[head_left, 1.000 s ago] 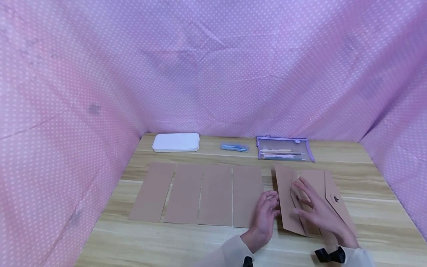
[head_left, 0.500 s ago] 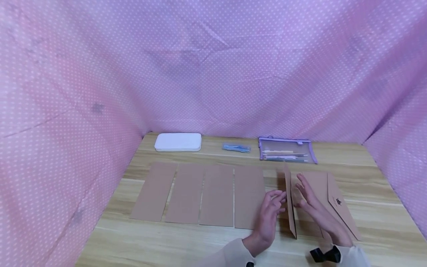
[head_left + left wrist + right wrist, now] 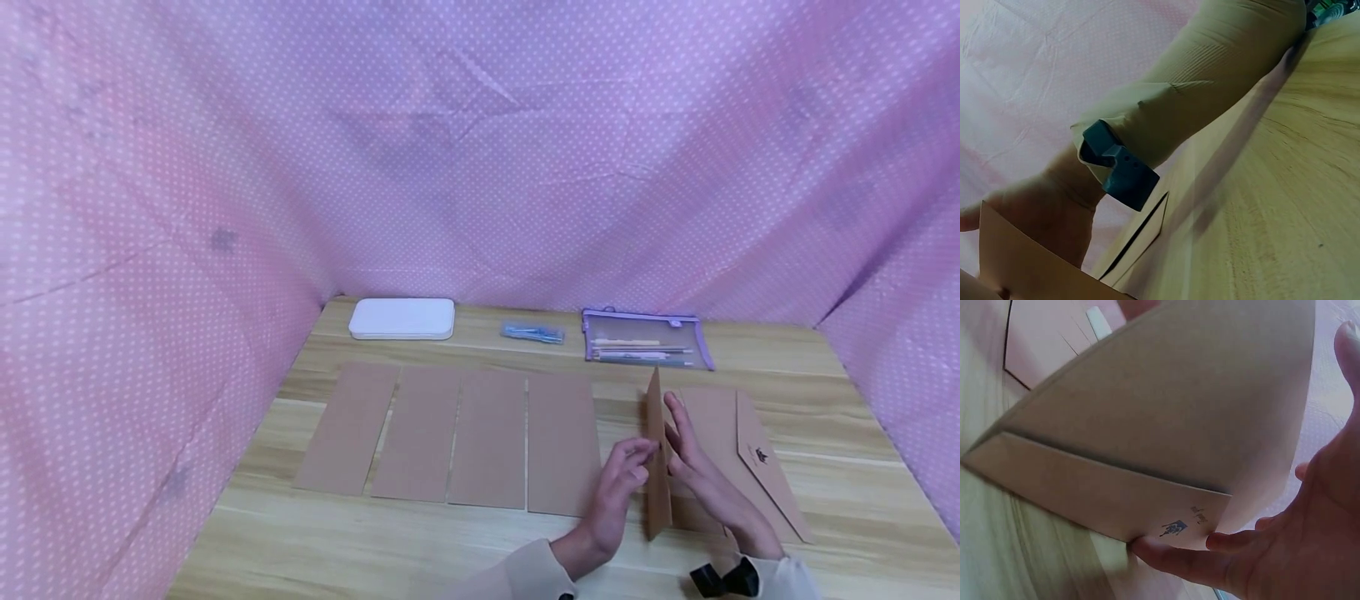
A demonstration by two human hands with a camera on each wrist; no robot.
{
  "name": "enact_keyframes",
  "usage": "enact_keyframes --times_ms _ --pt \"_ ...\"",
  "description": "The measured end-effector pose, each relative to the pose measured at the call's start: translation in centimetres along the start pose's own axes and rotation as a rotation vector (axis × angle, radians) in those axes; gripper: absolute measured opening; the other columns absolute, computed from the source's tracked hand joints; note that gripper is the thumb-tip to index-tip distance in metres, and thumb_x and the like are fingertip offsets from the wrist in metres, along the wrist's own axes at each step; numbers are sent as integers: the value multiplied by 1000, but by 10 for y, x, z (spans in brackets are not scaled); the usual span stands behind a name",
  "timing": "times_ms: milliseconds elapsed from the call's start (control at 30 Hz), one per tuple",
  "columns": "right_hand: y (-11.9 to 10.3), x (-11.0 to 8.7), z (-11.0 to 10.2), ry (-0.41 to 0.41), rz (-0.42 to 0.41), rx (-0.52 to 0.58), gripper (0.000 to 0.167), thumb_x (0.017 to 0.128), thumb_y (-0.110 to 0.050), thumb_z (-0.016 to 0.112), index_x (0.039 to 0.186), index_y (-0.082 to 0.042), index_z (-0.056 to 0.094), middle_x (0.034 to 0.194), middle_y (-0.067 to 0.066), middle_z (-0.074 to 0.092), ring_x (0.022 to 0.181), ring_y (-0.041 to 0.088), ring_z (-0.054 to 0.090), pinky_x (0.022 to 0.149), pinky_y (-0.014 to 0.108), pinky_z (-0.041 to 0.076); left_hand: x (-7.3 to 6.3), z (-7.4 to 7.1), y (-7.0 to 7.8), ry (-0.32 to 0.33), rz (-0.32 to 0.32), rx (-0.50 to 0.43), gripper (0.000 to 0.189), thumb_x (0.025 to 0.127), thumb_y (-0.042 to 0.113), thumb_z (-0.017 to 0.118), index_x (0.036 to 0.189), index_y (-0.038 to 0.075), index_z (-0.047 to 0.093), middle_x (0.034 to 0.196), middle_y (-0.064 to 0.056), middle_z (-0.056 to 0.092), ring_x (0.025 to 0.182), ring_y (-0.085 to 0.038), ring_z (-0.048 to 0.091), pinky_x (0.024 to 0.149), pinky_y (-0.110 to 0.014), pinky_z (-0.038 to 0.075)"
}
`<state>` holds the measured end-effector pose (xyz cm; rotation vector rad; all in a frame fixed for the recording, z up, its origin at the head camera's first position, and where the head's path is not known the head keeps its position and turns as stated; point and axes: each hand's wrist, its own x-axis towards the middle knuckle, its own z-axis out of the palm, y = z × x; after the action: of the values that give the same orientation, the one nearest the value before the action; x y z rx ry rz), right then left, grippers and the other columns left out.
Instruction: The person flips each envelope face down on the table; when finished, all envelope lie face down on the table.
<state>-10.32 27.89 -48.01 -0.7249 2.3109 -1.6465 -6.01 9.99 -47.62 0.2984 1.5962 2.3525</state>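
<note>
A brown kraft envelope point(image 3: 658, 492) stands on its long edge, nearly upright, between my two hands. My left hand point(image 3: 609, 492) touches its left face with bent fingertips. Against the right face lies my right hand point(image 3: 708, 479), its fingers spread and mostly straight. In the right wrist view the envelope's flap point(image 3: 1104, 484) bears a small dark crown print, and the fingers of the right hand point(image 3: 1297, 550) reach the flap's lower edge. Part of the same envelope point(image 3: 1029, 259) crosses the right palm in the left wrist view. A second flapped envelope point(image 3: 776, 492) lies flat under the right hand.
Several flat brown kraft pieces point(image 3: 487, 437) lie in a row to the left. Along the back stand a white case point(image 3: 402, 319), a small blue packet point(image 3: 532, 333) and a purple-edged mesh pouch point(image 3: 648, 342) with pencils. Pink dotted cloth point(image 3: 480, 167) encloses the wooden table point(image 3: 337, 550).
The envelope has tipped from leaning right, flap side showing, to nearly upright. My left hand has shifted right onto its face, while the right hand stays on the other side.
</note>
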Motion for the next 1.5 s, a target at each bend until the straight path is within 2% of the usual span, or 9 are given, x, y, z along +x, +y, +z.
enact_keyframes --times_ms 133,300,400,767,867,1000,1233,1333,1500 --pt "0 -1 0 14 2 -6 68 108 -31 29 160 -22 -14 164 23 -25 134 76 -4 110 72 24 1 -1 -6 -20 -40 45 57 90 27 40 140 2 43 154 -15 44 147 -24 38 112 -33 32" --pt "1 -3 -2 35 4 49 67 107 -22 31 161 -24 -9 166 17 -24 151 39 -16 121 61 -2 1 -2 -12 -48 -83 110 57 89 29 41 141 6 44 155 -12 44 146 -19 38 113 -32 33" --pt "2 -4 -3 60 -15 57 66 107 -19 31 162 -21 -6 167 15 -22 152 18 -13 106 79 -12 0 -2 -15 -54 -95 127 56 90 28 42 141 5 44 155 -13 45 146 -19 39 114 -28 33" --pt "4 -6 -15 130 65 110 66 106 -14 29 162 -17 -5 165 23 -19 151 18 -18 115 58 -25 1 -1 -24 16 -177 198 51 93 29 47 138 6 48 149 -11 52 137 -26 51 111 -26 38" --pt "5 -7 -17 138 80 107 66 106 -10 31 162 -14 -5 166 25 -16 152 16 -16 123 28 -13 2 -1 -25 28 -184 197 49 93 28 48 137 7 49 148 -12 52 137 -27 51 113 -30 39" --pt "6 -8 -19 163 145 23 69 105 -10 40 162 -10 0 166 28 -2 153 13 -5 101 -5 14 3 -2 -26 36 -186 201 48 93 27 48 136 7 49 148 -11 52 137 -27 51 114 -35 40" --pt "10 -7 -23 197 247 -17 78 100 -13 56 161 -8 7 167 25 5 151 3 -1 126 55 -5 4 -2 -26 53 -190 200 45 93 26 50 135 9 50 146 -9 54 136 -25 52 113 -37 41" --pt "15 -8 -24 229 236 -80 81 95 -11 62 160 -5 13 168 20 11 144 -11 12 127 31 12 5 -3 -26 59 -189 195 45 93 25 50 135 8 51 146 -11 54 136 -26 52 112 -35 42" --pt "25 -7 -26 284 143 -164 84 83 3 69 154 4 25 159 -25 25 123 -30 25 97 -6 24 6 -5 -24 88 -182 211 45 92 25 51 133 6 52 144 -14 56 134 -28 52 108 -32 42"
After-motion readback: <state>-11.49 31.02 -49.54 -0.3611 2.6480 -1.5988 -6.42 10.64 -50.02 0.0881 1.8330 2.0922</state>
